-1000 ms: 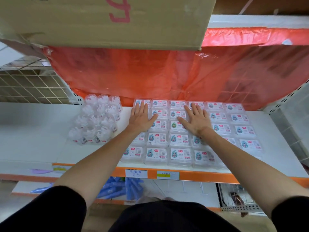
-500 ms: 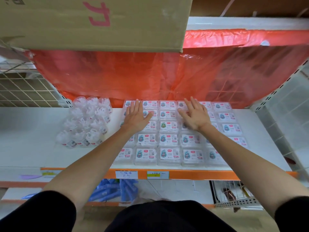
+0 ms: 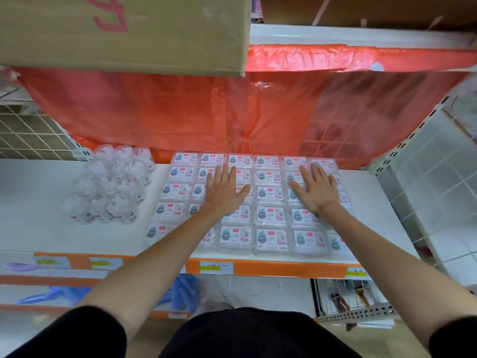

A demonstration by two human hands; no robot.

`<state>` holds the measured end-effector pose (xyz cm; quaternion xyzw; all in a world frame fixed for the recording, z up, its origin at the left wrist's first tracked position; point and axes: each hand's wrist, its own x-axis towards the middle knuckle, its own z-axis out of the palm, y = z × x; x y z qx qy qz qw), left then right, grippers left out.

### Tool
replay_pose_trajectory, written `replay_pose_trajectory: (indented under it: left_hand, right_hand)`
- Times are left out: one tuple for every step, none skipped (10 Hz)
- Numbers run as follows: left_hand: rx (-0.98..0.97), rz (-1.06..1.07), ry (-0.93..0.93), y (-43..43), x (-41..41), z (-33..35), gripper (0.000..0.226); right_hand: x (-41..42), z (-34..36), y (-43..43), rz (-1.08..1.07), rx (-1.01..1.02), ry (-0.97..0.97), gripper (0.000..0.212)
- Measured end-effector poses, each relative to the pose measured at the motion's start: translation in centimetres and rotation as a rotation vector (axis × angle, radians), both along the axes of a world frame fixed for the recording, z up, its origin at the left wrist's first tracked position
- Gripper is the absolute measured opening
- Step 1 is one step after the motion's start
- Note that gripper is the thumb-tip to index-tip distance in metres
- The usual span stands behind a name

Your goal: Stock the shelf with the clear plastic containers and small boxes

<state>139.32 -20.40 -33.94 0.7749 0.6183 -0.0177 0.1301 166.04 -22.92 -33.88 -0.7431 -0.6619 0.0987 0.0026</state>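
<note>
Partly — left hand [image 3: 225, 193], right hand [image 3: 317, 193] cover boxes [image 3: 271, 237].

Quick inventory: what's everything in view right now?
shelf: one, white with orange front edge, across the middle
small boxes: roughly thirty, clear with white labels, flat grid centre-right on shelf, partly covered
clear containers: cluster, uncountable, clear, left of small boxes
price labels: several, white and yellow, on the orange edge
plastic sheet: one, red, hanging behind shelf
cardboard box: one, brown, top left
blue items: unclear count, blue, lower shelf
left hand: one, flat on small boxes, grid's left-centre
right hand: one, flat on small boxes, grid's right
</note>
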Motion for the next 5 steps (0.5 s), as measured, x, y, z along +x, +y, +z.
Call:
replay_pose_trajectory:
  left_hand:
    - [0.006,0.009,0.005,0.0,0.2,0.0,0.08]
    - [0.016,0.013,0.014,0.0,0.2,0.1,0.08]
    - [0.018,0.02,0.003,-0.2,0.2,0.3,0.079]
    - [0.008,0.016,-0.004,-0.2,0.1,0.3,0.08]
    - [0.029,0.017,-0.018,-0.2,0.2,1.1,0.079]
  right_hand:
    - [0.0,0.0,0.0,0.0,-0.002,0.003,0.078]
    - [-0.1,-0.1,0.1,0.0,-0.001,0.008,0.078]
    - [-0.1,0.1,-0.1,-0.005,-0.011,0.023,0.077]
    - [0.1,0.5,-0.2,-0.009,-0.021,0.061,0.075]
    - [-0.2,1.7,-0.5,0.01,0.095,0.122,0.071]
